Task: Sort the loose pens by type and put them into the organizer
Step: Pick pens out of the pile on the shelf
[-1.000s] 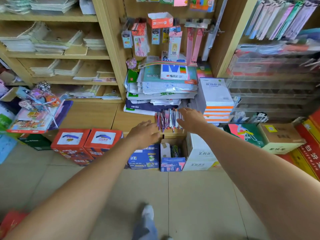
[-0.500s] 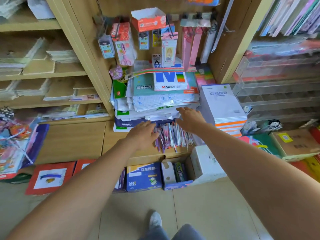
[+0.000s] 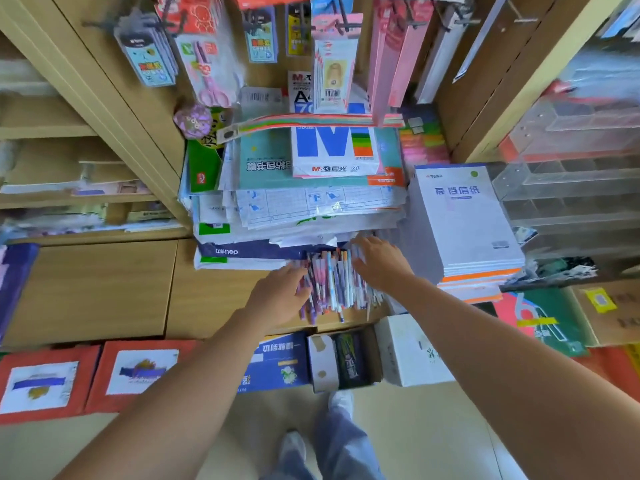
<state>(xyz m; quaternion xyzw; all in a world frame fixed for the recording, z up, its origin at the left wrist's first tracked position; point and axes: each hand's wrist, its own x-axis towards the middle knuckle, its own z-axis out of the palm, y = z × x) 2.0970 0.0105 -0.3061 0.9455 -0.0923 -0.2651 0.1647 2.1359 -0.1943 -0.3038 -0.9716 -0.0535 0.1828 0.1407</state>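
A heap of loose pens (image 3: 334,285), purple, white and orange, lies on the wooden counter (image 3: 221,296) in front of a paper stack. My left hand (image 3: 280,296) rests against the heap's left side, fingers reaching into the pens. My right hand (image 3: 379,261) lies on the heap's upper right, fingers spread over the pen ends. Whether either hand holds any pen, I cannot tell. A clear acrylic organizer (image 3: 568,188) with tiered compartments stands at the right.
A tall stack of paper packs (image 3: 311,202) sits behind the pens, and a white notepad pile (image 3: 460,223) stands to their right. Hanging stationery covers the back panel. Cardboard boxes (image 3: 346,358) line the floor under the counter. My feet stand on the tiled floor.
The view has come closer to the counter. Both hands have moved in onto the pen heap, left hand to its left side, right hand to its upper right.
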